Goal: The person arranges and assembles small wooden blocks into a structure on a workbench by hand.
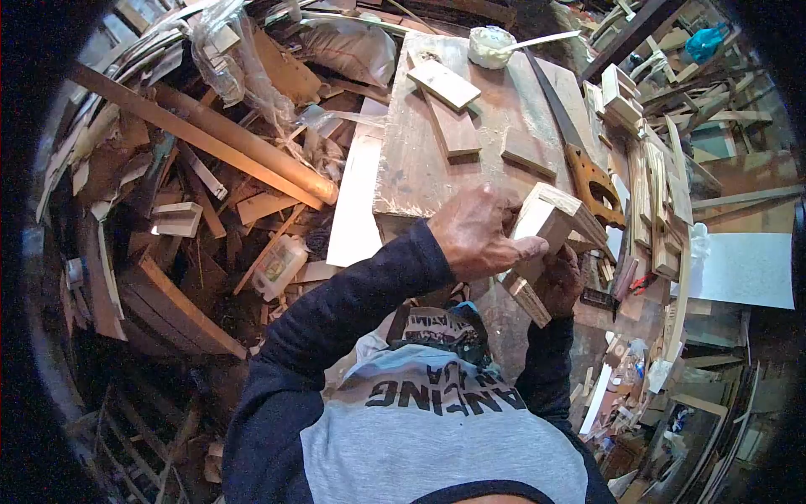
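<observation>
My left hand (478, 233) grips a pale wooden block assembly (546, 220) from the left side, close in front of my chest. My right hand (561, 281) holds the same piece from below, mostly hidden behind the wood. A narrow strip of the assembly (527, 298) sticks down between the two hands. The piece hovers over the near edge of a worn wooden workbench (411, 160).
On the bench lie flat boards (445, 84), a hand saw with an orange handle (594, 181) and a white tub with a stick in it (490, 44). Scrap wood, a long pole (243, 143) and a plastic bottle (279, 265) litter the floor at left. Stacked offcuts crowd the right.
</observation>
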`<state>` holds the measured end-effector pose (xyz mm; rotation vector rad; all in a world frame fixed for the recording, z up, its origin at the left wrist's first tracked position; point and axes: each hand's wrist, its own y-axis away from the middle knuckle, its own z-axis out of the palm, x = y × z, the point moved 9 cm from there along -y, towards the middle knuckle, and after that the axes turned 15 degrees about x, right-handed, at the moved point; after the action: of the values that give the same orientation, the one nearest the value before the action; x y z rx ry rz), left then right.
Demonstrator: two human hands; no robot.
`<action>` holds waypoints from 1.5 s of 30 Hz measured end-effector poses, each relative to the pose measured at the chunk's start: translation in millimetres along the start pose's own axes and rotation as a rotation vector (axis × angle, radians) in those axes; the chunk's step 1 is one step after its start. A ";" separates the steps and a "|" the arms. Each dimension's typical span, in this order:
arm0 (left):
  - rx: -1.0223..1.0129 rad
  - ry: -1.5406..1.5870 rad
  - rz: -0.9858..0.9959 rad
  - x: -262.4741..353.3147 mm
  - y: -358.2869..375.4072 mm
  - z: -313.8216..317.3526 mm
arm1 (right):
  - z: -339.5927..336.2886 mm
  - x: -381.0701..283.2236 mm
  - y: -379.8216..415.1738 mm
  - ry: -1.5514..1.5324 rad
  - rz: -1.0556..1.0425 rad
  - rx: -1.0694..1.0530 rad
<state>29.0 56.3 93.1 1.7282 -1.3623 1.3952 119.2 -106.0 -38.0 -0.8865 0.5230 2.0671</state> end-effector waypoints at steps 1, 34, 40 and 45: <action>0.039 -0.034 0.015 4.2 1.3 -3.2 | 0.7 0.1 1.0 -0.037 0.007 -0.014; 0.112 -0.023 -0.076 -0.5 5.8 -3.5 | -28.5 11.8 0.3 -0.107 0.060 0.043; 0.140 -0.018 -0.049 -1.4 4.2 -2.2 | -25.1 7.9 0.6 -0.124 0.025 0.027; 0.158 0.005 -0.056 -5.9 3.8 -0.7 | -12.4 1.4 6.8 -0.147 -0.049 0.021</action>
<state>25.5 57.7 87.1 1.8470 -1.2203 1.5094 118.1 -117.0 -46.9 -0.7215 0.4385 2.0595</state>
